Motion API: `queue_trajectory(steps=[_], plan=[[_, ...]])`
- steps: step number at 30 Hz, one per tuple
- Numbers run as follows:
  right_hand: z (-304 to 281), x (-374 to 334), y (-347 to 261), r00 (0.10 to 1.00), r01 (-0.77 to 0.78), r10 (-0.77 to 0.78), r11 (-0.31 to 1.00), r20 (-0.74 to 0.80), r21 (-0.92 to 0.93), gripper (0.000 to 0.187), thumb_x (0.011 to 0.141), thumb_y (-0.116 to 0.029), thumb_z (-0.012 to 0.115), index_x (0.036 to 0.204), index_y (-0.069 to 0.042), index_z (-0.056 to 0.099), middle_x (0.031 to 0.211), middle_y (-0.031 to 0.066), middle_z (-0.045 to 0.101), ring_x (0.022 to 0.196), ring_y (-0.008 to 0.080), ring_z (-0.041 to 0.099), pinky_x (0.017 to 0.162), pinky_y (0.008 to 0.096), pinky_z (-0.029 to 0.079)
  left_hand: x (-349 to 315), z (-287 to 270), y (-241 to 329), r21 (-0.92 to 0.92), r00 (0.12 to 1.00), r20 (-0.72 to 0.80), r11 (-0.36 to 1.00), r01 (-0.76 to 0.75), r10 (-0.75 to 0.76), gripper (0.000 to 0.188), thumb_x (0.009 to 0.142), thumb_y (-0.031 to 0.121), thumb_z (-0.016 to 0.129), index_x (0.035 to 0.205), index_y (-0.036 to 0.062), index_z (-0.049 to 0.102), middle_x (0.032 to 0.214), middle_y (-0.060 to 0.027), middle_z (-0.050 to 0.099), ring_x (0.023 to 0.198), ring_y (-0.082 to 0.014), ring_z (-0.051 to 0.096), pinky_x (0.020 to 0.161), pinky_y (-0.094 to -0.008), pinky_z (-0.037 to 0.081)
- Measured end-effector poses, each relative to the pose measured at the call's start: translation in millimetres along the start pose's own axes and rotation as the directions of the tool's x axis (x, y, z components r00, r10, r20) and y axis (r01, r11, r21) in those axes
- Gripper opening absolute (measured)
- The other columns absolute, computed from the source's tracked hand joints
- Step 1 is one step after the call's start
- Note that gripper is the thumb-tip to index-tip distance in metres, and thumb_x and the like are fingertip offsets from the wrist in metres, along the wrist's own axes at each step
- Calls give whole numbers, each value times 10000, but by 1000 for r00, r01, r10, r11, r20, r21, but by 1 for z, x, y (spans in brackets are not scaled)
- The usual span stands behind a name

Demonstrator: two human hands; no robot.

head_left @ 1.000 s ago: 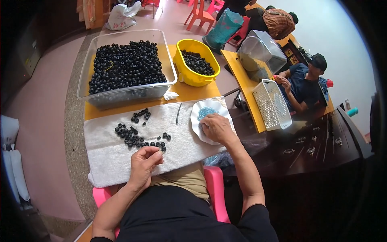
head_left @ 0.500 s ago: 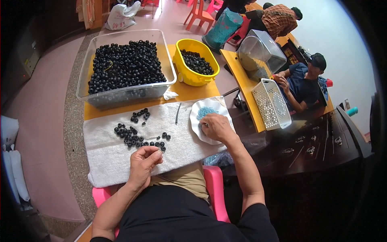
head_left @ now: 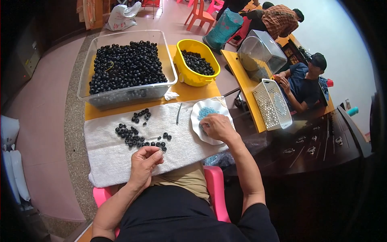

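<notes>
My left hand [head_left: 146, 164] is closed in a pinch over the near part of a white towel [head_left: 109, 157]. At its fingertips is a small round black part [head_left: 164, 149] with a hole. Just beyond lie several loose black parts [head_left: 131, 135] of the same sort, in a scattered group. My right hand [head_left: 218, 127] reaches into a white wavy-rimmed dish [head_left: 195, 111] holding small light-blue pieces [head_left: 208, 111]. Its fingers are bent together down at the pieces; whatever lies between them is hidden. A short dark tube [head_left: 178, 114] rests on the towel left of the dish.
At the far left stands a clear plastic bin [head_left: 171, 66] full of black parts. Beside it is a yellow tub [head_left: 217, 66] with more. A crumpled white tissue [head_left: 171, 95] lies before them. Rightward, a person [head_left: 304, 86] sits by a table with a white perforated basket [head_left: 272, 105].
Both hands hold nearly the same places and poses. The whole view has shifted very slightly.
</notes>
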State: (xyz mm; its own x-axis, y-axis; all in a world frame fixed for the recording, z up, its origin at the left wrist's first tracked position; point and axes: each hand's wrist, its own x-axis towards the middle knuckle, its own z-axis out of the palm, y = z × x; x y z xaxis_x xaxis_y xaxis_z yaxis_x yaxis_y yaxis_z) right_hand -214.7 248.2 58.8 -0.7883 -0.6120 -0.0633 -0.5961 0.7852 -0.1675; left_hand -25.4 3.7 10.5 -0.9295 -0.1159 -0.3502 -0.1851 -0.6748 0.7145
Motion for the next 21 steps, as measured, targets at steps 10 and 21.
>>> queue_trajectory(steps=[10,21], plan=[[2,3,6,998,-9,11,999,66,-31,205,805,-153,591,930,-157,753,956,120,708,904,315,680,804,412,538,0,0,0,16,1000,0,1000,2,-2,122,888,68,698,989,35,638,862,-52,658,775,-133,635,744,-279,552],[-3,0,1,999,-19,19,1000,45,1,175,800,-140,594,892,-104,738,913,123,710,875,318,683,795,417,536,0,0,0,25,1000,0,1000,0,0,134,885,74,701,998,36,639,863,-49,655,779,-130,632,748,-285,549]])
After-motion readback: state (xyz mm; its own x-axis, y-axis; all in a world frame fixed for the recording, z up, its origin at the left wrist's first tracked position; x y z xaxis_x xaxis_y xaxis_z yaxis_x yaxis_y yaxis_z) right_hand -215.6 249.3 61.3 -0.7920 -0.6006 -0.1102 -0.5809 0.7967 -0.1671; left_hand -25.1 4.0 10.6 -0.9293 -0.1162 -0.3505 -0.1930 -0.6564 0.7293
